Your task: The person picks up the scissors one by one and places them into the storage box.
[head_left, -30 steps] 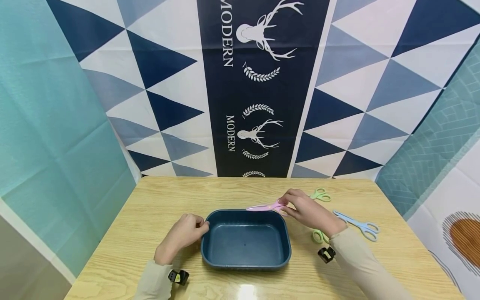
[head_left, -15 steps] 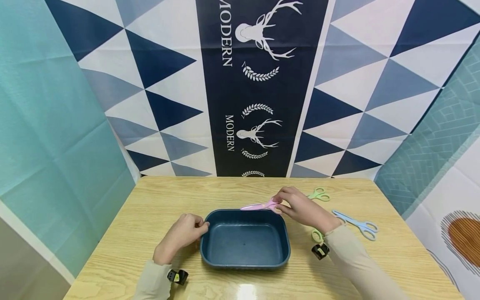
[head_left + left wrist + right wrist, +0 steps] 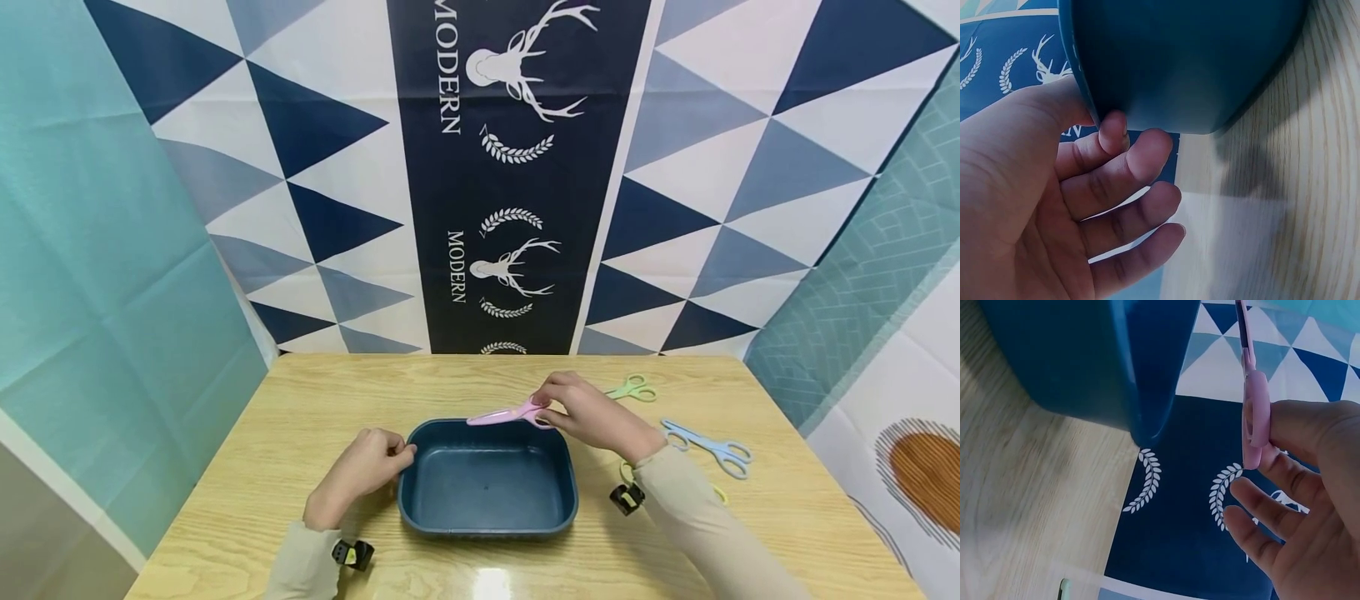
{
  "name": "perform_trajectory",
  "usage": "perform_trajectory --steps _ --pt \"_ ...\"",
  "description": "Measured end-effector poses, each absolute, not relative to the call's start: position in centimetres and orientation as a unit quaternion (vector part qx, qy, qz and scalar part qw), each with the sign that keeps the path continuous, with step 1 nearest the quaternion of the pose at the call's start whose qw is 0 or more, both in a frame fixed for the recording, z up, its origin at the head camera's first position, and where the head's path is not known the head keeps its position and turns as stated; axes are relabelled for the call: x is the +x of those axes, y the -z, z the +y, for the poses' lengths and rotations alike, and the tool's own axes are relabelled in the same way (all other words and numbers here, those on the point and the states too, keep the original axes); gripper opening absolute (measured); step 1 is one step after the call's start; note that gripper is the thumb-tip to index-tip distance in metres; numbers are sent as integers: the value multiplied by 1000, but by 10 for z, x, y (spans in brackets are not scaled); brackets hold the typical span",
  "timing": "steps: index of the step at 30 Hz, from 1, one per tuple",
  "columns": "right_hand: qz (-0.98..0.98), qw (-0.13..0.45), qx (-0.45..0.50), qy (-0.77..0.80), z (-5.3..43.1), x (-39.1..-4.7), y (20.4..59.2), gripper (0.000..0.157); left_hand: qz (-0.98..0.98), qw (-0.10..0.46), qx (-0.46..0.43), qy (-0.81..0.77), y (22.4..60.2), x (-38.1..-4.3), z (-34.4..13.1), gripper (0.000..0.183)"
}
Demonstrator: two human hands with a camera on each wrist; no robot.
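A dark blue rectangular tub (image 3: 487,530) stands on the table with bare floor showing inside. My left hand (image 3: 367,467) pinches the tub's left rim; in the left wrist view its thumb lies over the rim and a curled finger presses the outer wall (image 3: 1160,94). My right hand (image 3: 588,412) pinches pink scissors (image 3: 517,413) by the handle loops, above the tub's back right rim. The pink blades point left, overlapping the back rim in the head view. From the right wrist, the pink handle (image 3: 1256,412) shows between thumb and forefinger, apart from the tub wall.
Blue scissors (image 3: 708,446) lie on the table (image 3: 315,400) at the right. Behind the right hand lie green scissors (image 3: 633,388). Another pair with yellow-green loops (image 3: 626,472) is partly hidden under the right forearm. A patterned cloth (image 3: 502,317) hangs behind the table's back edge.
My right hand has moved left with the pink scissors, bringing their blades further along the tub's back rim. My left hand stays on the left rim.
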State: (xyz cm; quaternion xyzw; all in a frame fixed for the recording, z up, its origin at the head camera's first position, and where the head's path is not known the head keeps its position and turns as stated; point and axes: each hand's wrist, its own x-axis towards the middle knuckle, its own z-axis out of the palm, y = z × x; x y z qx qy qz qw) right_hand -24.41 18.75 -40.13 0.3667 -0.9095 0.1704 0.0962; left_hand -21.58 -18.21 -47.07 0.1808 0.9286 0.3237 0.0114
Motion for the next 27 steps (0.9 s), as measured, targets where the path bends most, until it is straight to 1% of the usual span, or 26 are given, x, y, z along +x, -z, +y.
perform_trajectory --steps 10,16,27 --pt "-916 51 362 -166 175 -242 397 11 927 18 174 -333 472 -216 -182 41" --pt "-911 49 373 -171 171 -244 400 10 928 17 177 -329 473 -215 -182 41" --pt "-910 35 376 -173 164 -245 402 11 926 16 180 -332 474 -216 -182 41"
